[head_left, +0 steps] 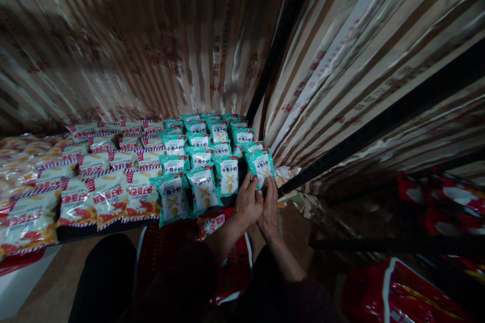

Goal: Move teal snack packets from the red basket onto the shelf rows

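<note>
At the right end of a dark shelf, my left hand and my right hand meet at the lower edge of a teal-and-white snack bag. My fingers are closed on its bottom corners, one hand at each side. The bag leans back, its printed front toward me, against more teal bags behind it. Beside my left hand stands another teal snack bag, part of several rows of the same kind. A dark gap separates these two front bags.
White-and-orange snack bags fill the shelf to the left. A dark metal post and a slanting rail frame the right corner, with striped sheeting behind. Below lies an opened red bag; red packages sit at lower right.
</note>
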`<state>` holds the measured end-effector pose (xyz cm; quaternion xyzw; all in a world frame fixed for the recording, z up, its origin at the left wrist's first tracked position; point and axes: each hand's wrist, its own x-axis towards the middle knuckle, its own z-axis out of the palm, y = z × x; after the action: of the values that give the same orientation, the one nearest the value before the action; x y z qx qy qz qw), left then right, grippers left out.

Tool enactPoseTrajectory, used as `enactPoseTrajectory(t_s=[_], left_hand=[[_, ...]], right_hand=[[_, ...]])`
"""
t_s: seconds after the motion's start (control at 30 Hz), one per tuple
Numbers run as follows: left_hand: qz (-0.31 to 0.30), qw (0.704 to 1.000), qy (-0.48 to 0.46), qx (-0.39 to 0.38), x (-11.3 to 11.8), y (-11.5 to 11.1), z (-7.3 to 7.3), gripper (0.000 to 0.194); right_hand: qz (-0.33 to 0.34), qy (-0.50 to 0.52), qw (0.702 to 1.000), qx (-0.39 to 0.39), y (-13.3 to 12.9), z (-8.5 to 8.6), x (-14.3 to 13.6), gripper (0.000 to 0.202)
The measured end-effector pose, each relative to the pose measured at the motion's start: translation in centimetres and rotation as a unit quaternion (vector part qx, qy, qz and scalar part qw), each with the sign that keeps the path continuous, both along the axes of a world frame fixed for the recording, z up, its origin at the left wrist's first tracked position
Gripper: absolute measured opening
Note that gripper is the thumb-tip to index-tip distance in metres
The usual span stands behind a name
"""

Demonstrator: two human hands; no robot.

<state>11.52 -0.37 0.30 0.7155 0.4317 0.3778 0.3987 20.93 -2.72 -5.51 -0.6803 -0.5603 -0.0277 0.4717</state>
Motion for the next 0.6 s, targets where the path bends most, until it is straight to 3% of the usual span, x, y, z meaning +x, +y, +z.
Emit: enactPoseTrajectory(t_s=[0.4, 0.5, 0.6], left_hand=[[-0.011, 0.996, -0.075, -0.055, 0.5, 0.9, -0.7, 0.056], [-0.009, 0.997, -0.058, -0.058, 0.4, 0.6, 0.0, 0.054], [-0.004, 1.000, -0.028, -0.005, -0.4, -0.5, 1.4, 0.051]], right_hand=[[-0.019, -0.118, 0.993, 0.017, 0.1, 0.7, 0.4, 0.053], [-0.023, -0.114, 0.993, 0.013, 0.4, 1.1, 0.5, 0.052], [0.006, -0.088, 0.996, 0.012, 0.3, 1.5, 0.2, 0.050]])
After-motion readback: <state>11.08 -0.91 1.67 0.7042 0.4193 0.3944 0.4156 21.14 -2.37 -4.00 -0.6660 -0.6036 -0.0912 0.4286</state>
